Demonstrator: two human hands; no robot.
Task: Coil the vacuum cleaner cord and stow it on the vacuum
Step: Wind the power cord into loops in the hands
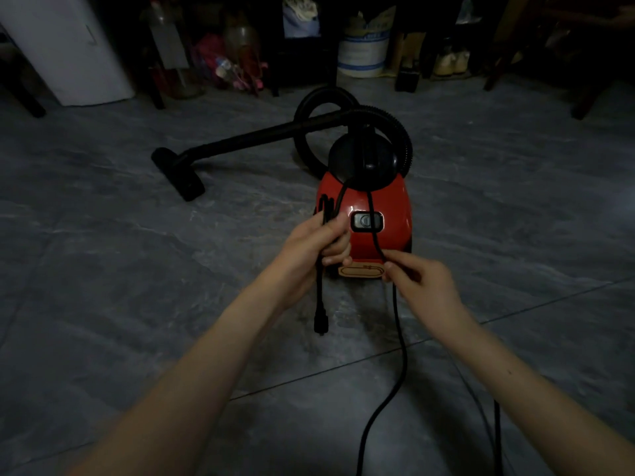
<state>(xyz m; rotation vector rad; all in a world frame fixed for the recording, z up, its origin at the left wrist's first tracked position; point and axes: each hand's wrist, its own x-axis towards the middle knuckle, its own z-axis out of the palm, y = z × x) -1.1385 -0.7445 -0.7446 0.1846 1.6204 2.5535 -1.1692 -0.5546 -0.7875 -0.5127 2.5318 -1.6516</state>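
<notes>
Cord [400, 338]: 1, black. The left hand [309, 249] is closed round a bunch of its loops, fingers curled, just beside the left flank of the vacuum [395, 207]. The loop tops stick up above the fist. How many loops are in the bunch I cannot tell, as the strands merge in the dim light. 1 plug [321, 324] hangs on a short tail straight below the left hand.

2 strands cross the red body. 1 rises from the left fist to the black lid. 1 comes down from the lid, across the switch [360, 221], to the right hand [422, 280]. The right hand pinches that strand between thumb and fingertips, in front of the vacuum's lower edge, beside the label [360, 271]. Below the pinch the cord drops, bends over the floor [103, 269] and leaves the bottom edge. 1 more length shows at lower right.

Vacuum: 1, upright on grey tiles. 1 ribbed hose [405, 139] arcs over the lid, loops behind it and meets 1 wand [261, 135] lying leftward, which ends in 1 nozzle [178, 173].
</notes>
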